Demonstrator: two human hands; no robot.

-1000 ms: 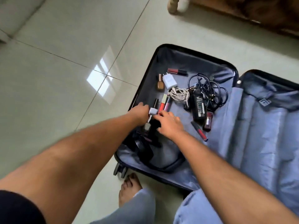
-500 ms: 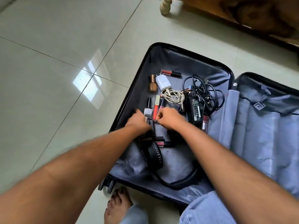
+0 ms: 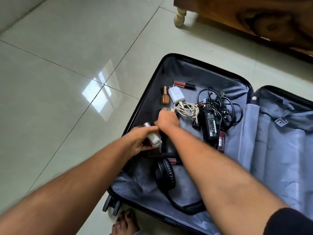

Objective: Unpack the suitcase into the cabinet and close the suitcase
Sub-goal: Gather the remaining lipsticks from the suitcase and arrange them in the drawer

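Fingers (image 3: pixel 149 128) of the left hand (image 3: pixel 138 141) grasp a white nail-polish bottle (image 3: pixel 153 137), now lifted above the open suitcase (image 3: pixel 169 68) on the floor (image 3: pixel 67 82), where half a second ago it lay in the lining. The right hand (image 3: pixel 166 118) has reached further in toward the coiled white cable (image 3: pixel 188 109), its fingers curled (whether they hold anything I cannot tell). Writing on the black power adapter (image 3: pixel 210 124) is too small to read.
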